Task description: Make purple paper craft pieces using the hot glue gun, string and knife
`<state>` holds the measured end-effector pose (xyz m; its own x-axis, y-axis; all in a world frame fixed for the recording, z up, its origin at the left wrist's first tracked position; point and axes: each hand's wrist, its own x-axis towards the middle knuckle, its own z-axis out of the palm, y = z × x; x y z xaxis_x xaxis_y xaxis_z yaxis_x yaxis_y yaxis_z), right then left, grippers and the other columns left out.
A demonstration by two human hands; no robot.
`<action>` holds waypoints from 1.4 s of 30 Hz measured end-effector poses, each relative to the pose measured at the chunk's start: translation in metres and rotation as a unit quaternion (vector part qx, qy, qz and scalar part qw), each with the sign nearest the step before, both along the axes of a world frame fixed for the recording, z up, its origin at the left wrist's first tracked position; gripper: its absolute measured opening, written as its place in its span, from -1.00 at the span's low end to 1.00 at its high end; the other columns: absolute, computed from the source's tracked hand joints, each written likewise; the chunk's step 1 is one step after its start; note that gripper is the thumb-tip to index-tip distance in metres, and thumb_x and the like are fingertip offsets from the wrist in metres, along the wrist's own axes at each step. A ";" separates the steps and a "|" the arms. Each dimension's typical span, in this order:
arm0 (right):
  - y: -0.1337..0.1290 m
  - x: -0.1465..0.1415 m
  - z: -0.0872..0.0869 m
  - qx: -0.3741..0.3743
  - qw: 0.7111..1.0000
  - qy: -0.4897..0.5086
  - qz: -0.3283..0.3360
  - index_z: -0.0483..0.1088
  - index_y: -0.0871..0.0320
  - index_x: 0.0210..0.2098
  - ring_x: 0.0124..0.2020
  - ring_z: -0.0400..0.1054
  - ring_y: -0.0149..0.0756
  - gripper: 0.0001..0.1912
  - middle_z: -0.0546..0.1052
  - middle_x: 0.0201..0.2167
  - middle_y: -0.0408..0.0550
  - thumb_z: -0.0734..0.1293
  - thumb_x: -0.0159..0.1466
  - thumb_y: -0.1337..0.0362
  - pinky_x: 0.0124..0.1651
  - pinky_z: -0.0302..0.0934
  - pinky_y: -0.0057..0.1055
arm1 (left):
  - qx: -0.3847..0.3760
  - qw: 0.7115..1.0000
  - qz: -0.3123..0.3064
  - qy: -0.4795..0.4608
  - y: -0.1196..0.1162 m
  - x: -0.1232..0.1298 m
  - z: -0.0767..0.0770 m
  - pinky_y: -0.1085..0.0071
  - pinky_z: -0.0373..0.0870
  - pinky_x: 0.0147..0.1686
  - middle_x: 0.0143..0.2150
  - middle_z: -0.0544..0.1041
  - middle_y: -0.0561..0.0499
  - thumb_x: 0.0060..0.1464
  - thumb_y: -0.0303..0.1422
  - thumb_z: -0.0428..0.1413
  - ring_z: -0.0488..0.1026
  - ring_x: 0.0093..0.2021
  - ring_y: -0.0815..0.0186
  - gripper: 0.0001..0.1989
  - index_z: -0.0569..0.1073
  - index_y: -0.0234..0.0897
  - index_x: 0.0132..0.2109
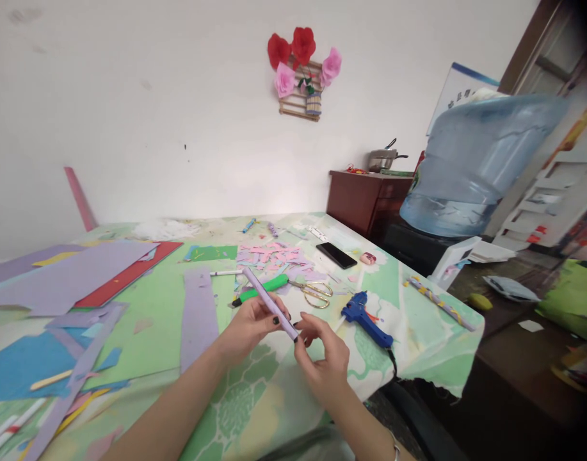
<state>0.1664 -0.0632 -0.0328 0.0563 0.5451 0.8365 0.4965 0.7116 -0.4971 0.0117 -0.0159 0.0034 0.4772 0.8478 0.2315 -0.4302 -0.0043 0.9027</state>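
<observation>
A thin purple paper tube [264, 296] is held slanted above the table, its far end pointing up and left. My left hand [255, 323] is closed around its middle. At the near end, the fingertips of my right hand [319, 349] pinch the tube. Just beyond lie a green-handled tool [269, 288] and gold-handled scissors [317, 293]. A strip of purple paper [197, 320] lies on a green sheet [153, 326] left of my hands. To the right of my right hand rests a blue glue gun [367, 320].
Pink paper scraps [274, 257] and a black phone [336, 254] lie farther back. A decorated stick [440, 303] sits near the right edge of the table. Coloured sheets [72, 275] cover the left side. A large water bottle [475, 160] stands beyond the table at right.
</observation>
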 end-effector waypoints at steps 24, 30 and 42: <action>-0.002 -0.001 -0.001 0.029 0.999 0.000 0.043 0.15 0.12 0.08 -0.27 0.37 -0.29 -0.49 0.44 -0.33 -0.06 0.21 0.16 0.54 -0.16 0.32 -0.25 | -0.017 1.000 0.005 0.018 0.001 0.000 -0.001 0.34 0.46 -0.34 -0.40 0.55 -0.02 -0.16 -0.43 0.31 0.52 -0.40 0.27 -0.76 0.45 -0.37 -0.31; -0.004 -0.002 0.000 0.024 0.999 -0.014 0.029 0.18 0.10 0.04 -0.31 0.41 -0.33 -0.52 0.49 -0.36 -0.10 0.22 0.16 0.55 -0.20 0.34 -0.34 | -0.017 0.999 0.003 0.037 0.002 -0.003 -0.002 0.32 0.48 -0.34 -0.39 0.54 -0.01 -0.13 -0.43 0.29 0.51 -0.39 0.27 -0.78 0.43 -0.37 -0.30; -0.005 0.000 -0.003 0.000 0.999 -0.026 0.037 0.11 0.12 0.11 -0.18 0.43 -0.32 -0.46 0.50 -0.23 -0.04 0.22 0.16 0.52 -0.08 0.34 -0.32 | -0.020 0.999 -0.008 0.039 0.002 -0.002 -0.003 0.33 0.48 -0.35 -0.40 0.54 -0.01 -0.13 -0.43 0.29 0.52 -0.41 0.27 -0.78 0.43 -0.38 -0.31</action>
